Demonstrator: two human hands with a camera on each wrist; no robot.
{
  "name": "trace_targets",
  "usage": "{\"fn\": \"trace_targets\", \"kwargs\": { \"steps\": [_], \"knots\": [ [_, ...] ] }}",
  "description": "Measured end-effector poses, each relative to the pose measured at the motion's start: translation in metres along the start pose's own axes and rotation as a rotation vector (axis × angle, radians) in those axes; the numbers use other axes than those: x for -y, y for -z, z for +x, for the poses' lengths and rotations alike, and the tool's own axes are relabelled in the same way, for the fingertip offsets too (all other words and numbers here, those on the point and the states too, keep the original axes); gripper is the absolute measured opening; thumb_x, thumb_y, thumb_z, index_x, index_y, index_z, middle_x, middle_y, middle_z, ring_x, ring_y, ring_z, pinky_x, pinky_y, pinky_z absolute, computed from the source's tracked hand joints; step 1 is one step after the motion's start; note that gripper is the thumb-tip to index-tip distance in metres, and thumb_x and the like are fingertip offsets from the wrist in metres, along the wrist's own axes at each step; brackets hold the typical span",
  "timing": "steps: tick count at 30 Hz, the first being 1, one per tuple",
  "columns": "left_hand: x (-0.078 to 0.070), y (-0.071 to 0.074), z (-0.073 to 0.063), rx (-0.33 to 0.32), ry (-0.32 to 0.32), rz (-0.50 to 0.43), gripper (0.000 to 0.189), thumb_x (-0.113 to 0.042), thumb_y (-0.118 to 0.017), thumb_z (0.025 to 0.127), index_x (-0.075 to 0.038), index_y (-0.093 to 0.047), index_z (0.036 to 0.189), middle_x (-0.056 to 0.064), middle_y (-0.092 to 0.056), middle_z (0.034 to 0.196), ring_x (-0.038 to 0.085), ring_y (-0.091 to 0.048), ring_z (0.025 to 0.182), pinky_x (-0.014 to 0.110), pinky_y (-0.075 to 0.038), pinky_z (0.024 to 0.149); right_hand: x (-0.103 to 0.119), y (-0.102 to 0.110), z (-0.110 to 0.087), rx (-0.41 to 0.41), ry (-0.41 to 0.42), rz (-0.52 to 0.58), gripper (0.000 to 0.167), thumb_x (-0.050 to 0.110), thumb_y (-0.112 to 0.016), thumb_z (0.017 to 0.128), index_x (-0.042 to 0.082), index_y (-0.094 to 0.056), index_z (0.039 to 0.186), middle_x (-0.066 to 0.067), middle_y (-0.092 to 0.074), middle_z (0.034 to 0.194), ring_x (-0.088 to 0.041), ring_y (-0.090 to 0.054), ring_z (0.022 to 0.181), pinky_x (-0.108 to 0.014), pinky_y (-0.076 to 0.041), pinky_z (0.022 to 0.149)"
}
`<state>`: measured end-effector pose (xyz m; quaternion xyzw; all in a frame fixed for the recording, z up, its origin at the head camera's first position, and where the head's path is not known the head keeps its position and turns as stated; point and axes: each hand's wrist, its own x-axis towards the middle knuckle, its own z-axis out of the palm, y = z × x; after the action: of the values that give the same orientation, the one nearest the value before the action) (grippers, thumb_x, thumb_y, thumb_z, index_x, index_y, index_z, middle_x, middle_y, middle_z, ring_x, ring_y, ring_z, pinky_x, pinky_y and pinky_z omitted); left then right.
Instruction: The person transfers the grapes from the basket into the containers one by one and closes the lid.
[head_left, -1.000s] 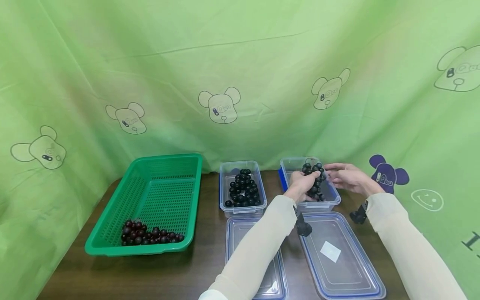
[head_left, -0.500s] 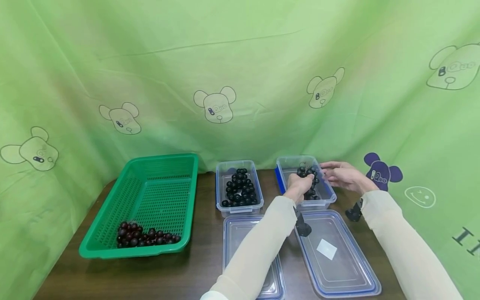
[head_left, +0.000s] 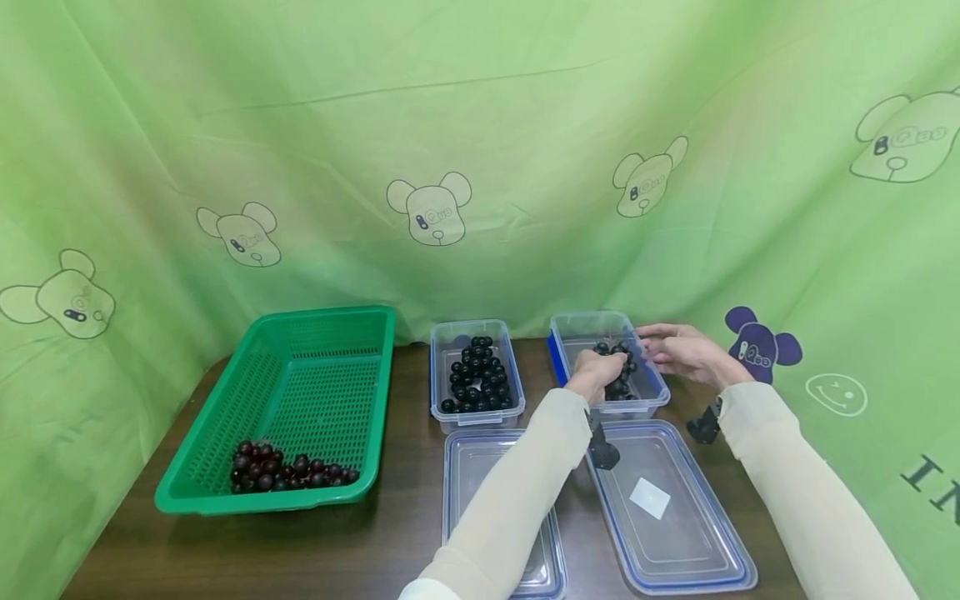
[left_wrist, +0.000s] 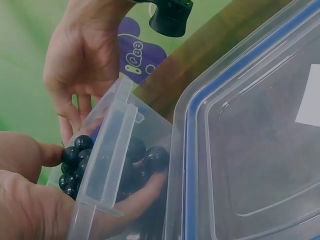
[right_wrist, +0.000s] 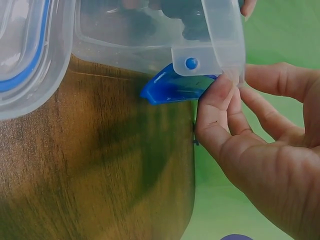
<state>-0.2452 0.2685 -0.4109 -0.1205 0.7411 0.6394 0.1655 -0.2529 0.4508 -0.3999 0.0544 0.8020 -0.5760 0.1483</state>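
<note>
My left hand (head_left: 596, 372) reaches down into the right-hand clear plastic container (head_left: 628, 408) and holds a bunch of black grapes (left_wrist: 72, 156). Thumb and fingers lie on either side of the bunch, the fingers seen through the container's wall in the left wrist view. At the same container's right side, my right hand (head_left: 684, 354) pinches the rim between thumb and fingers. A blue latch flap (right_wrist: 177, 86) hangs out below that rim in the right wrist view. Part of the grapes is hidden behind the left hand.
A second clear container (head_left: 480, 419) with black grapes (head_left: 483, 387) stands to the left. Farther left is a green basket (head_left: 318, 408) with dark red grapes (head_left: 262, 471) at its front. Two blue-edged lids (head_left: 693, 542) lie in front of the containers. A green curtain (head_left: 315, 167) hangs behind.
My left hand has lowered the grapes deeper into the right-hand container. The right hand has stayed at the container's rim. The head view has shifted slightly.
</note>
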Motion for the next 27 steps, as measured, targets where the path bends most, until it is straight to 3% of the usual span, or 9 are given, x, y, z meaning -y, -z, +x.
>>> {"fn": "trace_targets", "kwargs": {
  "steps": [5,9,14,18,21,27],
  "knots": [
    [0.0,0.001,0.002,0.059,0.025,-0.023,0.037,-0.024,-0.076,0.097,0.004,-0.068,0.12,0.016,-0.07,0.117,0.03,-0.071,0.106,0.05,-0.062,0.095,0.0,0.0,0.001,-0.003,-0.004,0.009,0.072,-0.006,-0.054,0.098,-0.008,-0.021,0.163,0.016,-0.071,0.1,0.0,-0.068,0.083,-0.02,-0.06,0.079],
    [0.0,0.003,0.001,0.114,0.017,-0.079,0.029,-0.019,-0.073,0.098,0.004,-0.068,0.114,0.019,-0.07,0.105,0.038,-0.075,0.102,0.054,-0.064,0.091,0.0,-0.001,0.001,-0.003,0.0,0.018,0.072,-0.007,-0.054,0.097,-0.009,-0.022,0.162,0.016,-0.071,0.1,0.0,-0.067,0.083,-0.019,-0.06,0.078],
    [-0.001,0.005,-0.001,0.136,0.014,-0.085,0.021,-0.012,-0.071,0.098,0.003,-0.066,0.111,0.016,-0.068,0.102,0.037,-0.075,0.1,0.053,-0.063,0.093,0.0,-0.001,0.0,-0.006,0.006,0.018,0.072,-0.007,-0.054,0.097,-0.009,-0.022,0.162,0.015,-0.072,0.101,0.0,-0.066,0.081,-0.019,-0.059,0.076],
    [-0.002,0.007,-0.003,0.146,0.017,-0.054,0.02,-0.009,-0.069,0.097,0.004,-0.067,0.112,0.019,-0.069,0.106,0.039,-0.073,0.103,0.053,-0.063,0.093,-0.001,-0.001,0.0,-0.01,0.004,0.004,0.071,-0.006,-0.054,0.098,-0.009,-0.023,0.162,0.015,-0.071,0.101,0.0,-0.066,0.08,-0.02,-0.059,0.077],
    [-0.006,0.013,-0.005,0.19,0.016,-0.005,0.021,-0.009,-0.068,0.097,0.005,-0.067,0.113,0.025,-0.069,0.112,0.045,-0.072,0.108,0.056,-0.062,0.094,-0.001,-0.001,0.0,-0.01,-0.002,0.014,0.071,-0.007,-0.054,0.098,-0.008,-0.023,0.162,0.015,-0.071,0.101,0.0,-0.067,0.08,-0.021,-0.06,0.078],
    [-0.021,0.036,-0.01,0.314,-0.036,0.204,0.033,-0.017,-0.064,0.1,0.002,-0.064,0.127,0.031,-0.067,0.124,0.05,-0.069,0.114,0.058,-0.061,0.096,0.0,0.0,-0.001,-0.004,-0.005,0.021,0.073,-0.007,-0.054,0.097,-0.008,-0.021,0.162,0.014,-0.072,0.101,0.0,-0.067,0.081,-0.02,-0.06,0.079]
  ]
}}
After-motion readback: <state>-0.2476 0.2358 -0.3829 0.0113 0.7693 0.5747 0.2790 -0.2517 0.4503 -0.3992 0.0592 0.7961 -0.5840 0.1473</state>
